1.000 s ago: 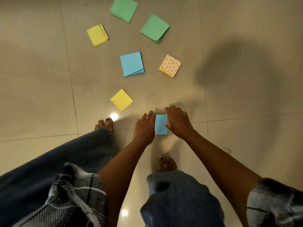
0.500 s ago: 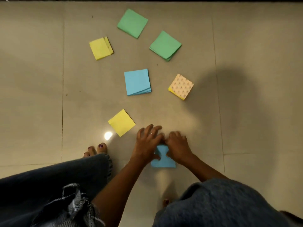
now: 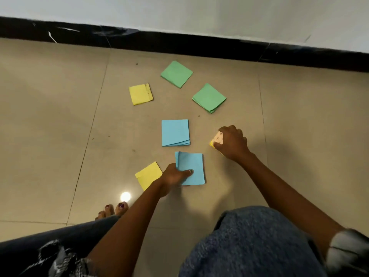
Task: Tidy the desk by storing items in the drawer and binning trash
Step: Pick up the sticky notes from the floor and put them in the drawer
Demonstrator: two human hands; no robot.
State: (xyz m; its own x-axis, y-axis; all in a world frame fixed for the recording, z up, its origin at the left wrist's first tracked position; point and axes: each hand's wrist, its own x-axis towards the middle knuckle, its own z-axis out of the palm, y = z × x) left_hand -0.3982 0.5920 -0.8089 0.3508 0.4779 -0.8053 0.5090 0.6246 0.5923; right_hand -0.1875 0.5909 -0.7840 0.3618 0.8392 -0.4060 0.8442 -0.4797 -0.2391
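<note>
Down on the beige tiled floor, crouched among scattered square paper pads. Left hand pinching a light-blue square stack of sticky notes, thumb pressed flat on top, fingers underneath; top sheets curling up at the stack's left edge, lifted just above the tiles, it seems. Right hand closed over a yellow pad with a dotted cream backing, fingers wrapped round it; only one corner peeking out, so hard to tell whether off the floor or not. Just beyond the held blue stack, a second blue pad with fanned lower edges, lying flat. Beside the left wrist, a plain yellow square pad, partly hidden. Farther out: a yellow pad with a folded strip and two green square pads, near the black skirting board.
</note>
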